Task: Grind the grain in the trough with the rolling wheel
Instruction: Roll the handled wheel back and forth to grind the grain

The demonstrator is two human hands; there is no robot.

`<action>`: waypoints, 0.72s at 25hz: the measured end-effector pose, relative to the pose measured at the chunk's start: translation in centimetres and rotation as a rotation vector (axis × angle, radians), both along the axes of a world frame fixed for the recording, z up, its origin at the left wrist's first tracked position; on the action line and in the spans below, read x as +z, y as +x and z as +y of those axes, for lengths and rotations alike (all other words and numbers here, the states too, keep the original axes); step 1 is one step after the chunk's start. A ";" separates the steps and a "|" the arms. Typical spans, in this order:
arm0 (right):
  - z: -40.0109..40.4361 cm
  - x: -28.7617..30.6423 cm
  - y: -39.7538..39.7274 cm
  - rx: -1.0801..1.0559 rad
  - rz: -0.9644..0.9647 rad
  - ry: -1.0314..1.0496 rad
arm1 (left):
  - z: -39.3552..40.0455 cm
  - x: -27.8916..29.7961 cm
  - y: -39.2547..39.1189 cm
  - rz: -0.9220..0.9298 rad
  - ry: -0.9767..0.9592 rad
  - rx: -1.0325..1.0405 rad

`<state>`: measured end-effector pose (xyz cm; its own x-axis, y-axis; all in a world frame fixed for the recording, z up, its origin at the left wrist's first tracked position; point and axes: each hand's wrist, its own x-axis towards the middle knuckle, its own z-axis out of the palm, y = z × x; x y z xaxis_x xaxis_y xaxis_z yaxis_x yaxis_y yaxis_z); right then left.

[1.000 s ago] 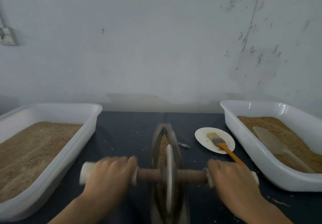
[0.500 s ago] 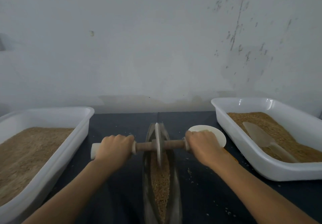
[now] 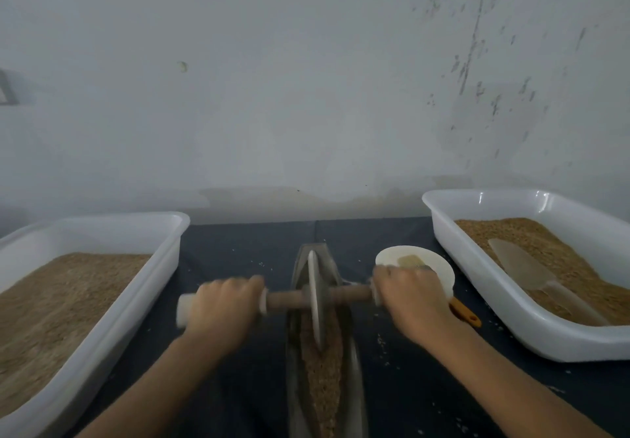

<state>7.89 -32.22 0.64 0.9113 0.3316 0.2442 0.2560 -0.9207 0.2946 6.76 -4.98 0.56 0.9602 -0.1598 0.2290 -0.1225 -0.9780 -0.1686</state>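
Since the preceding frame, rolling wheel [image 3: 315, 301] stands slightly nearer along the trough [image 3: 353, 362], upright in its far half, grain [image 3: 322, 383] heaped behind. Left hand [image 3: 221, 308] and right hand [image 3: 410, 296] each grip the wooden axle [image 3: 347, 294]. White trays of grain flank the worktop [image 3: 238, 253].

A trough [image 3: 351, 362] sits mid-bench [image 3: 238, 253] between two trays [image 3: 102, 301] [image 3: 511, 301]; the wheel [image 3: 315, 301] stands in it, a plate [image 3: 439, 267] just right.
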 end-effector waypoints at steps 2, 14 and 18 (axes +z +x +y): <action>0.7 0.8 2.5 -0.026 -0.046 0.005 | -0.4 0.4 3.2 -0.060 -0.004 0.029; -1.6 -1.4 -4.9 0.151 -0.089 0.041 | 1.3 -1.7 -5.0 -0.107 0.028 -0.167; 0.2 0.2 3.2 -0.014 -0.140 -0.047 | 0.4 -1.2 3.5 -0.123 -0.005 0.031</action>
